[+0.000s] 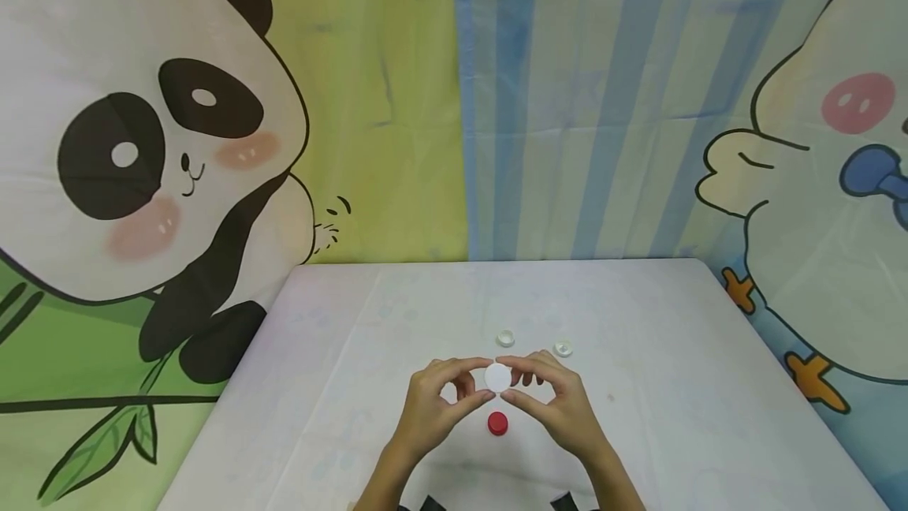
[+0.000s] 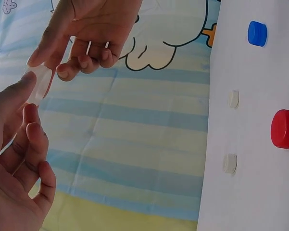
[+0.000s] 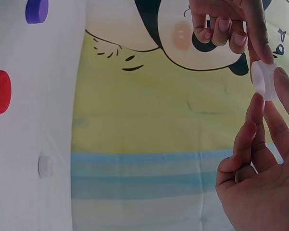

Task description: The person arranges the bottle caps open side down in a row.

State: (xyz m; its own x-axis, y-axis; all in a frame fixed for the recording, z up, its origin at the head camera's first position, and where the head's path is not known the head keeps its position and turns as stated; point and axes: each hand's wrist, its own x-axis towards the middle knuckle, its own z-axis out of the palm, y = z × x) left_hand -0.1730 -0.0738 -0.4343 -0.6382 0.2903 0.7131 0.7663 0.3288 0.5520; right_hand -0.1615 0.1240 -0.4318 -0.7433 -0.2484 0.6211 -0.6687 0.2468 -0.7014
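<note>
Between both hands, raised above the table, is a white bottle cap with its round face towards the head camera. My left hand pinches its left side between thumb and index finger. From the other side my right hand pinches it the same way. The left wrist view shows the cap edge-on, translucent at the rim. A red cap lies on the table below the hands. Farther back lie two small pale caps, one left and one right, close to the right fingers.
A blue cap shows on the table in the left wrist view, and a purple cap in the right wrist view. The white-covered table meets printed cloth walls at its back edge.
</note>
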